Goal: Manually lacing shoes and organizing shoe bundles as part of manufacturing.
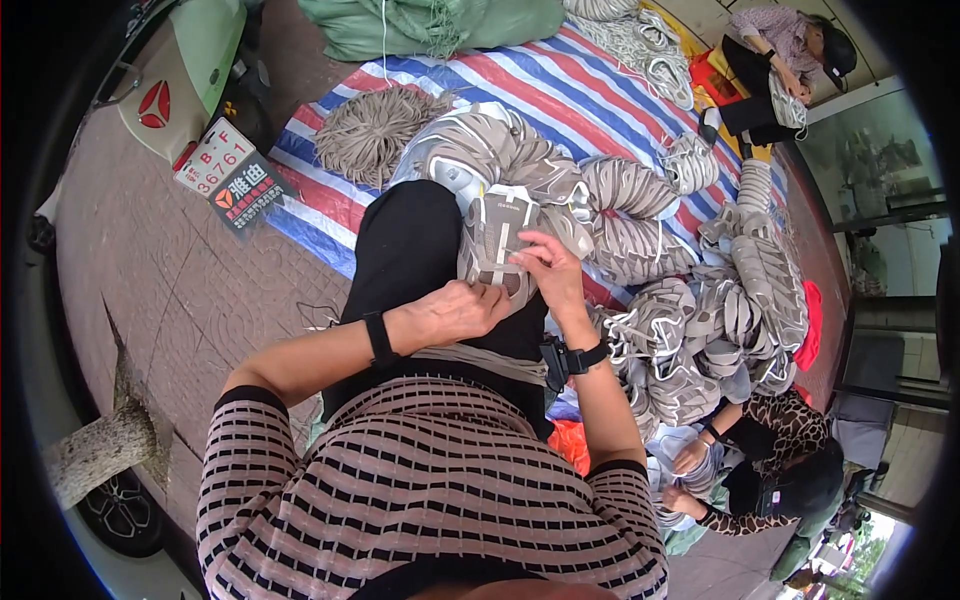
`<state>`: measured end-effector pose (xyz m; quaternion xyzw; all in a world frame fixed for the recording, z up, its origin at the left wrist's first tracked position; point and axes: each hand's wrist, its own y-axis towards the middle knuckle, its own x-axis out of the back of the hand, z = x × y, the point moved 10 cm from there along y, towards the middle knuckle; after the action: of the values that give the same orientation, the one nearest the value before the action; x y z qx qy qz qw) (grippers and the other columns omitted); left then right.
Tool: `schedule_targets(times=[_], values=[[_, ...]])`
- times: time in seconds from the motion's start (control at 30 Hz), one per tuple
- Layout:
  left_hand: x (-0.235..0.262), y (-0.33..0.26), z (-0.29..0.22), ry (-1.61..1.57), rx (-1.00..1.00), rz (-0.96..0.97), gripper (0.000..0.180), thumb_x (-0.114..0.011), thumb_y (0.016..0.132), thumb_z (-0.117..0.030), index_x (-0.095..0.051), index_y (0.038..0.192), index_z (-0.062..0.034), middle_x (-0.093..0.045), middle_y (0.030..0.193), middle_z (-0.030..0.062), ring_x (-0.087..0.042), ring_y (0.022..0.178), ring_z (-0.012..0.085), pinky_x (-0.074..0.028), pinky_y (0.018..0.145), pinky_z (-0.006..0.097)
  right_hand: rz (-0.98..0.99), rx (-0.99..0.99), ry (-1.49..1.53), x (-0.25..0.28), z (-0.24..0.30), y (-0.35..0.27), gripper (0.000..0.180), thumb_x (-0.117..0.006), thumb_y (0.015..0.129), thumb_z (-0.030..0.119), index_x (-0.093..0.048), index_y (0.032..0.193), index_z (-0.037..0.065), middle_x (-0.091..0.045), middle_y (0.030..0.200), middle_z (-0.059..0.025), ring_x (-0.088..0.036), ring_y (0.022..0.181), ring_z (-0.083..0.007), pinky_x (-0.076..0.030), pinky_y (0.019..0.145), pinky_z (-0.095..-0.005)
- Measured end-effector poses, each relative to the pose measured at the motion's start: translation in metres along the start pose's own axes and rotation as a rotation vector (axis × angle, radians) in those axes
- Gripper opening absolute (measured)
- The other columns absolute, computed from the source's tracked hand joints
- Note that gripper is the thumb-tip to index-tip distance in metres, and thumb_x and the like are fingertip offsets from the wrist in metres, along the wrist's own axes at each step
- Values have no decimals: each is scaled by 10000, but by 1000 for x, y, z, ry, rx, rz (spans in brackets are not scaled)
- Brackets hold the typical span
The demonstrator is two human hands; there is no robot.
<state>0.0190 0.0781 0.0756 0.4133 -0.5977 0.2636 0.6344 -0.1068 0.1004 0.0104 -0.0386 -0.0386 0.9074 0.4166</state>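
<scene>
A grey-beige shoe upper (492,225) with pale trim rests over my lap, between my knees. My left hand (462,312) is closed at its lower edge, fingertips pinched against it. Just above and to the right, my right hand (552,270) holds thumb and forefinger together over the upper's middle, the other fingers loosely bent. What is in that pinch is too small to make out. Several beige laces (475,362) lie across my lap below the hands.
A heap of beige laces (375,135) and stacked shoe uppers (625,190) lie on a striped tarp (320,215). More uppers (690,340) pile up on the right. Two people sit working at the right. A scooter (190,80) stands left, a green sack (430,25) ahead.
</scene>
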Motion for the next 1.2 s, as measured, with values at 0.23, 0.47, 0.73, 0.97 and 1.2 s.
schedule_targets(times=[0.23,0.47,0.73,0.97,1.2], values=[[-37,13,6,-84,62,76,435,-644,673,-148,-479,1021,55,-553,888,128,-608,762,244,-517,616,331,-39,40,-410,20,-15,7,92,-618,799,-13,-645,886,2,-636,779,-22,-586,695,-81,-464,621,-218],[-31,-1,74,-860,497,-60,199,-603,827,-173,-547,948,-25,-552,806,106,-601,682,217,-488,600,333,-4,188,-581,19,3,4,107,-645,733,-9,-626,829,32,-577,812,-76,-592,698,-227,-459,618,-312],[-102,-12,116,-1368,1013,-56,118,-581,841,-42,-493,820,35,-569,631,73,-575,473,124,-492,412,260,127,252,-784,3,19,10,127,-617,697,-45,-604,803,24,-549,798,-103,-577,702,-290,-460,623,-354],[-114,-12,123,-1379,1047,63,108,-590,819,-12,-493,806,33,-580,623,84,-592,476,147,-491,411,284,86,183,-562,-1,-2,18,115,-635,726,-58,-618,815,12,-518,779,-56,-546,693,-175,-444,623,-278],[-79,4,122,-751,691,7,154,-624,764,-29,-492,835,9,-592,658,176,-612,615,345,-460,530,403,73,42,-439,10,-7,15,104,-637,730,-38,-613,814,17,-507,763,-64,-547,673,-187,-441,592,-289]])
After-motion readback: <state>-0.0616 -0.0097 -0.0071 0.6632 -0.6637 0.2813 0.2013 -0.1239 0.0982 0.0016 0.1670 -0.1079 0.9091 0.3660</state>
